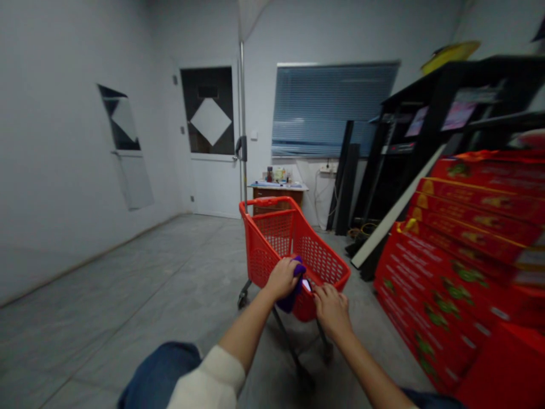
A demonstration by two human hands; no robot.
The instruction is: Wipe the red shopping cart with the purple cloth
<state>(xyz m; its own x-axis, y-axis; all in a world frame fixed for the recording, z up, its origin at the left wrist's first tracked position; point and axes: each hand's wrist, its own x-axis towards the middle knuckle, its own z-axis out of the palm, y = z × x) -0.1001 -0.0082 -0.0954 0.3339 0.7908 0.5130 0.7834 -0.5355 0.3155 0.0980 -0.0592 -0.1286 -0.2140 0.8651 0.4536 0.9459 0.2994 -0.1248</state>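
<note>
A small red plastic shopping cart (281, 233) stands on the grey floor in front of me. My left hand (281, 278) is closed round a purple object (294, 291) at the cart's near rim. My right hand (331, 309) sits just right of it with fingers curled at the cart's near edge; what it grips is hidden. The cart's basket looks empty from here.
Stacked red cartons (464, 250) fill the right side, close to the cart. Behind them stand black shelves (443, 125) and leaning boards. A small table (277, 190) with items sits under blue blinds (332, 108). A metal pole (242, 125) rises behind the cart. Open floor lies left.
</note>
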